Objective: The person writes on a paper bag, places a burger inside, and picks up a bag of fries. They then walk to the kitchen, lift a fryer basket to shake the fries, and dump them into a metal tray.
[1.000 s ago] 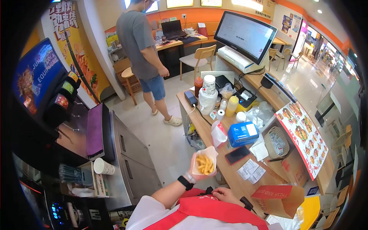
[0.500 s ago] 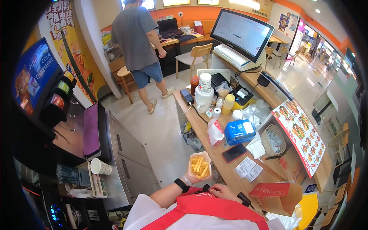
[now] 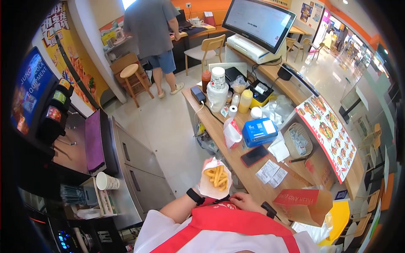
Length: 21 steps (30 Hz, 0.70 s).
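My left hand (image 3: pixel 201 187), mostly hidden behind it, holds a white paper carton (image 3: pixel 214 190). Golden French fries (image 3: pixel 217 176) fill its open top, which faces me. A black band (image 3: pixel 195 197) circles my left wrist. Close to the red apron (image 3: pixel 228 219) at my waist, my right hand (image 3: pixel 241 200) has its fingers curled in; anything in them is hidden. A black watch (image 3: pixel 268 209) is on that wrist. Right of this hand stands a brown paper bag (image 3: pixel 306 206) with a red band.
On the wooden counter (image 3: pixel 236 162) lie a phone (image 3: pixel 254 156), receipts (image 3: pixel 271 173) and a blue box (image 3: pixel 260 132). Bottles, cups and a basket (image 3: pixel 298 143) stand farther back. A drinks machine (image 3: pixel 55 114) and a paper cup (image 3: pixel 107 181) are on the left. A person (image 3: pixel 152 33) stands beyond.
The fries carton has tipped toward me, so more of its white side shows. My view has shifted slightly. The other person has moved from mid-step to standing at the far table.
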Available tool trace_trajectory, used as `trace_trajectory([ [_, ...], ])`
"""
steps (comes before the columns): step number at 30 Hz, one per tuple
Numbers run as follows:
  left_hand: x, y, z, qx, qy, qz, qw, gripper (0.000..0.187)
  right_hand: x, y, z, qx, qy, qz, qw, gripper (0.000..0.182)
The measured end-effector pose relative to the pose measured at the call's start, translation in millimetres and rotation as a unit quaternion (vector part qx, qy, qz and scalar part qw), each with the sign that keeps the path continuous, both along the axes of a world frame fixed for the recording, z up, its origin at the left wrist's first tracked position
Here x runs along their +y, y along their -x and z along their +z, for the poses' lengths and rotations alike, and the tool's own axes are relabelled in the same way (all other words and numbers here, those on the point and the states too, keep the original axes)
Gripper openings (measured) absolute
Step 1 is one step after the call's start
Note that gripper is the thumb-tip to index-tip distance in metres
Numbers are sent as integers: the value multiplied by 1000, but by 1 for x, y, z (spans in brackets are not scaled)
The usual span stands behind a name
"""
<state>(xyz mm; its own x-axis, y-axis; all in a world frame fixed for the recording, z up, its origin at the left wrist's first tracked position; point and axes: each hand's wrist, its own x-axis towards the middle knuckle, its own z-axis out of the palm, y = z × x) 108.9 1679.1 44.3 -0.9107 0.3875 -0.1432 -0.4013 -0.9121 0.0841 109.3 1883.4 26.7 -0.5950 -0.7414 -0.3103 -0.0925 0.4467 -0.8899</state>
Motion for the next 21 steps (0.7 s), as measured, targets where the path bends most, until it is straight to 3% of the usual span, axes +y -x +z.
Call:
trace_trajectory([
  [1,-1,0,11,81,17,-19,996,51,-1,-1,2,-4,0,-1,1000,24],
  [3,0,-4,3,39,34,-17,999,48,-5,1,10,10,9,14,1000,24],
  [5,8,-5,-33,-158,19,115,981,45,-4,1,11,17,12,7,1000,23],
  [6,21,-15,22,-46,317,184,929,43,-3,3,6,9,0,16,1000,22],
  [7,15,-11,21,-46,317,181,930,43,-1,1,3,-3,-12,24,1000,20],
  [8,7,-12,13,-23,162,91,982,42,0,-2,3,-10,-15,22,1000,20],
  [9,1,-10,4,0,0,0,1000,41,-2,-2,5,-10,-13,11,1000,21],
  [11,1,-3,-15,9,18,2,1000,40,-6,-3,9,-13,-10,0,1000,22],
  [13,8,-2,-25,-180,54,127,974,39,-8,-3,16,8,23,13,1000,21],
  [14,6,1,-49,-87,-8,97,991,60,-7,-3,16,22,34,17,999,21],
  [15,3,4,-47,-90,-9,93,992,60,-7,1,12,20,32,13,999,21],
  [17,1,1,-36,12,31,62,998,59,-3,-3,-1,45,-6,30,999,21],
  [19,6,3,16,-140,39,59,988,37,-7,-4,17,-11,-8,4,1000,21],
  [21,4,14,21,-114,76,41,990,39,-8,-6,20,4,37,-8,999,21],
])
